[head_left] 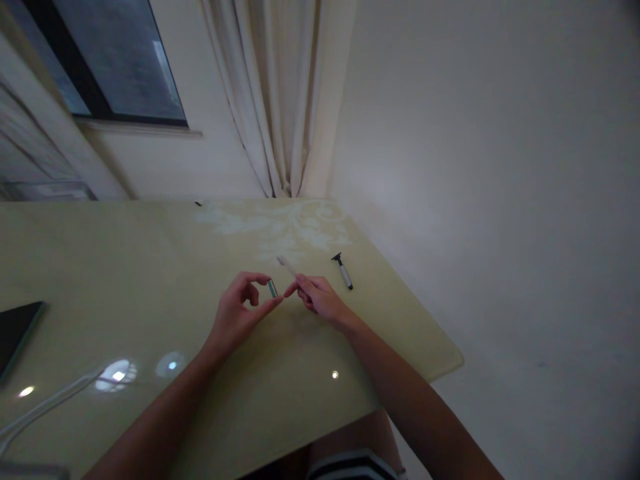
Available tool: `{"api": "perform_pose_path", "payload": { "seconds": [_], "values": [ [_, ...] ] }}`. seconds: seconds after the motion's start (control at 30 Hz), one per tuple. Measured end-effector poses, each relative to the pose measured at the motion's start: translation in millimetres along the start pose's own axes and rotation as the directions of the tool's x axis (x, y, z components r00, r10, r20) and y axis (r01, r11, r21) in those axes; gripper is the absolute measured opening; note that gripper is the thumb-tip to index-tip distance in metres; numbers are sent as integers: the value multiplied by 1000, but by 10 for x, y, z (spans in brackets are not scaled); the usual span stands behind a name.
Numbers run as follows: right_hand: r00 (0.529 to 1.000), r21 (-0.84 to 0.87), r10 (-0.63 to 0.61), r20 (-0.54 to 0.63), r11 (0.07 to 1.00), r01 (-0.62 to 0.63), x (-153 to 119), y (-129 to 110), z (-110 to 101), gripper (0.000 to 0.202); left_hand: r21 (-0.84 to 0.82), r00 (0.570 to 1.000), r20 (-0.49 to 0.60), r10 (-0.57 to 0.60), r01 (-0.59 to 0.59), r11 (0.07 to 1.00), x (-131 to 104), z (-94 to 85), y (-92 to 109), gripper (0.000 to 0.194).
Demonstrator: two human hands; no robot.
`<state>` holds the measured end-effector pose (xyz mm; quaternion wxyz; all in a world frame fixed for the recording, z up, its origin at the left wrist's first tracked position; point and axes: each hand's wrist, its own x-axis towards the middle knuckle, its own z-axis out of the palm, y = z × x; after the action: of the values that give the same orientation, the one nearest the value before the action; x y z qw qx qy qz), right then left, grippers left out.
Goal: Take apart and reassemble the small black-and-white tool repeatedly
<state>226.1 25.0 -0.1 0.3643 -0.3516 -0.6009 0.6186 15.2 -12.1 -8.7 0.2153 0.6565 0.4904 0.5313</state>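
Between the thumb and forefinger of my left hand (241, 303) is a small green and silver battery-like piece (273, 288), gripped by its two ends. My right hand (320, 297) is closed on a pale toothbrush (288, 265), whose head points up and to the left; most of its handle is hidden in the fingers. The fingertips of both hands are close together over the table. To the right of my right hand, a black and silver razor (345, 272) lies on the tabletop, head toward the back.
The glossy cream table (150, 267) ends at a slanted right edge beside the wall (475, 200). A dark flat object (20, 333) lies at far left, with a white cable (55, 400) in front. A tiny dark piece (198, 203) is at the back edge, near the curtain (280, 100).
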Motion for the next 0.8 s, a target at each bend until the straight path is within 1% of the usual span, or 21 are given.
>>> {"api": "perform_pose_path", "payload": {
  "seconds": [0.13,0.23,0.57,0.8],
  "values": [
    [999,-177,-35,34,983,41,-35,-39,-84,66,-4,996,-53,-65,65,998,31,-63,18,43],
    [998,-255,-45,41,965,54,-54,-47,-96,67,-19,997,-46,-62,61,998,36,-72,39,42],
    [999,-336,-33,38,941,44,-55,-57,-98,69,-41,1000,-15,-23,22,999,45,-59,52,39],
    [999,-331,-36,39,943,47,-48,-33,-115,68,-80,999,-5,-44,43,996,52,-57,53,40]
  ]
}}
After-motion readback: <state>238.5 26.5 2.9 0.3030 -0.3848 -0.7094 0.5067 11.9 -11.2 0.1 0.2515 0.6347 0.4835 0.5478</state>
